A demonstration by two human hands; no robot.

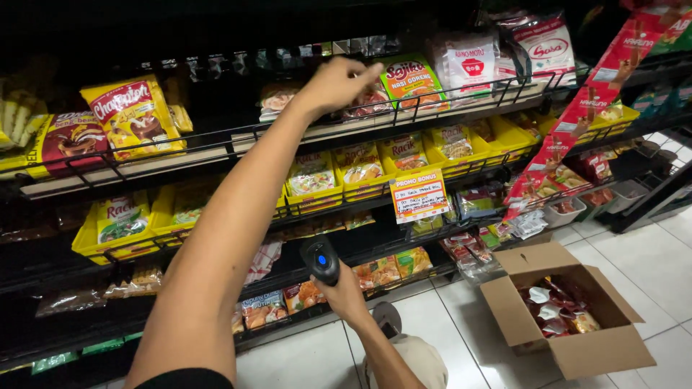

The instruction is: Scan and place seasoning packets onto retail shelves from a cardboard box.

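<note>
Here, the handheld scanner is a small black device with a rounded head and a glowing blue light on its upper face. It sits low and near the middle of the view, in front of the lower shelf rows. The right hand is wrapped around its grip from below, fingers closed on the handle, the head tilted up toward the shelves.

The left hand is stretched far up and forward, arm nearly straight, reaching the top wire shelf. Its fingers are loosely curled, with the index finger extended toward a green and orange seasoning packet just to the hand's right; whether it touches the small packets right under the fingers I cannot tell. It holds nothing that can be seen.

Below the left hand, yellow trays hold more sachets, and a white and orange price card hangs just above and to the right of the scanner. Well off to the right of the right hand, an open cardboard box of packets stands on the white tiled floor.
</note>
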